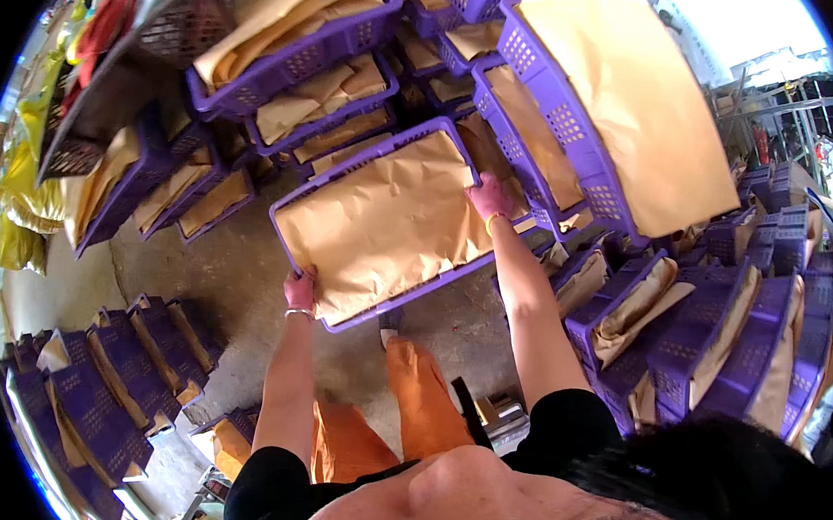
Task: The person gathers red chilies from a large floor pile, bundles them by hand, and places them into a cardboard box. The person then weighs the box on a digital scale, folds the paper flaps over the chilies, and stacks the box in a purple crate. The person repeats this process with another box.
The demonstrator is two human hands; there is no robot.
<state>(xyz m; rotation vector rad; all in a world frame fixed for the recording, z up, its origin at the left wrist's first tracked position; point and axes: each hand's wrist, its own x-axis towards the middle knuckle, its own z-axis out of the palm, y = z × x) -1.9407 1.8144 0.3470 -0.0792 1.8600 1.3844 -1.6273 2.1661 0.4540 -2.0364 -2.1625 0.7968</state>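
A purple plastic crate, its top covered by a sheet of brown paper, is held out in front of me with both arms stretched. My left hand grips the near left corner of its rim. At the right end of the rim, my right hand is closed on the edge. Both hands look pinkish, as if in thin gloves. The crate sits tilted in the view, its right side farther away. What lies beneath the paper is hidden.
Stacked purple crates with brown paper stand ahead, and a tall stack rises close on the right. More crates fill the right and lower left. Yellow bags hang at far left. Concrete floor shows between.
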